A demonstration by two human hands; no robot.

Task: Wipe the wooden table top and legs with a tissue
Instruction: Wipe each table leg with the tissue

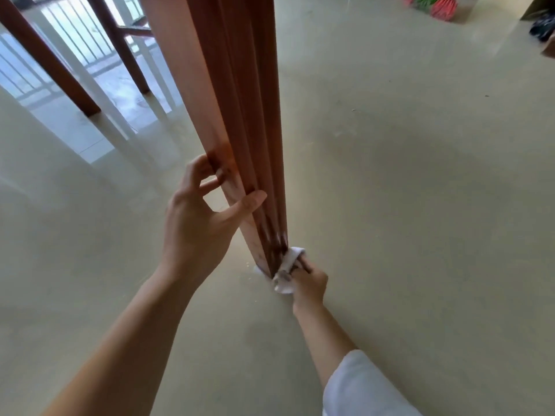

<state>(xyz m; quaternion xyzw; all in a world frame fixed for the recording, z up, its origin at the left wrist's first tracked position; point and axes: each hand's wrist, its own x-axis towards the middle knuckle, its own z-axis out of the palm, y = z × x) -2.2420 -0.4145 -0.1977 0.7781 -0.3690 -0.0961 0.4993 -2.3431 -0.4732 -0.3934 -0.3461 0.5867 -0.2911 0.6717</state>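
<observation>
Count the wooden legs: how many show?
3: the near leg with the tissue at its foot; a dark leg far left; another dark leg beside it. More may be hidden.

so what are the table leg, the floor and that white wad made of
Table leg: likely wood, reddish-brown with a smooth satin sheen, grooved lengthwise. Floor: probably polished tile, glossy with bright mirror-like reflections. White wad: soft crumpled tissue, paper or cloth unclear.

A loose, pale white sleeve (360,385) covers the right arm from mid-forearm up.
</observation>
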